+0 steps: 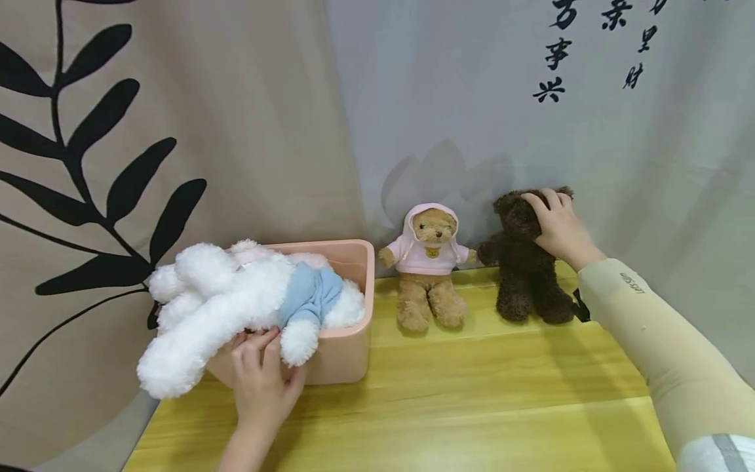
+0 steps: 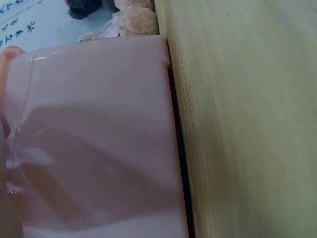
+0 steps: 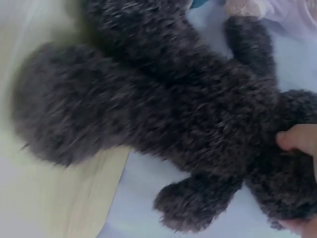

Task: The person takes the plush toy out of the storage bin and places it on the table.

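Observation:
A dark brown teddy bear sits against the backdrop at the right of the table. My right hand grips its head from above; the right wrist view shows fingertips pressed into the dark fur. At the left, my left hand holds the front rim of a pink plastic bin, fingers bent over the edge. Heaped in the bin is a white fluffy plush toy in a blue top, its limbs hanging over the side. Its face is hidden.
A light brown teddy bear in a pink hoodie sits between the bin and the dark bear. The yellow wooden table ends at a printed cloth backdrop. Some pale pink plush shows behind the white toy.

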Demonstrator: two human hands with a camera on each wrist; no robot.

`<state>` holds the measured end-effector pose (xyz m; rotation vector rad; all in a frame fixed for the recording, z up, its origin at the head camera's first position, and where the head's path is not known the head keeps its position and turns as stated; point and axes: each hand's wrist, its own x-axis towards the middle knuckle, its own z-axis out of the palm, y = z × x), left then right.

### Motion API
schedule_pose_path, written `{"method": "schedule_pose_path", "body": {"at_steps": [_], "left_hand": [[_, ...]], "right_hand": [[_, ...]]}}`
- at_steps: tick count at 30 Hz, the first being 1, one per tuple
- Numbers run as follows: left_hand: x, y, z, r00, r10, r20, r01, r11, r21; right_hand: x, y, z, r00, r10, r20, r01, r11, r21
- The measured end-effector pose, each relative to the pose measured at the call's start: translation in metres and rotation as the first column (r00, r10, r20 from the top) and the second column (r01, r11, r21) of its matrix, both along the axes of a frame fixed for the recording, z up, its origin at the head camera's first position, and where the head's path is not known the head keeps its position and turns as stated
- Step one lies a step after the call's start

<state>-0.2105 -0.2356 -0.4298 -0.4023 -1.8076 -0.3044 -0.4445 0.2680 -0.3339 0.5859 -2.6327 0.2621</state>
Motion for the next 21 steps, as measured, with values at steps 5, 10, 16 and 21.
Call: {"method": "schedule_pose_path", "body": {"at_steps": [5, 10, 16, 21], "left_hand": [[0.002, -0.003, 0.001, 1.0, 0.016, -0.001, -0.016, 1.0, 0.005], [0.003, -0.003, -0.001, 1.0, 0.025, 0.018, -0.025, 1.0, 0.011], [0.003, 0.001, -0.003, 0.999, 0.015, 0.033, -0.015, 1.0, -0.005], [0.001, 0.0, 0.0, 1.0, 0.019, 0.002, -0.019, 1.0, -0.011]], "right_hand": [[-0.005, -0.021, 0.003, 0.996, 0.084, 0.011, -0.083, 0.996, -0.04], [-0.015, -0.038, -0.002, 0.987, 0.133, 0.085, -0.133, 0.991, -0.005], [-0.02, -0.033, -0.018, 0.982, 0.106, 0.157, -0.1, 0.994, -0.043], [-0.02, -0.03, -0.019, 0.982, 0.111, 0.152, -0.098, 0.991, -0.09]]}}
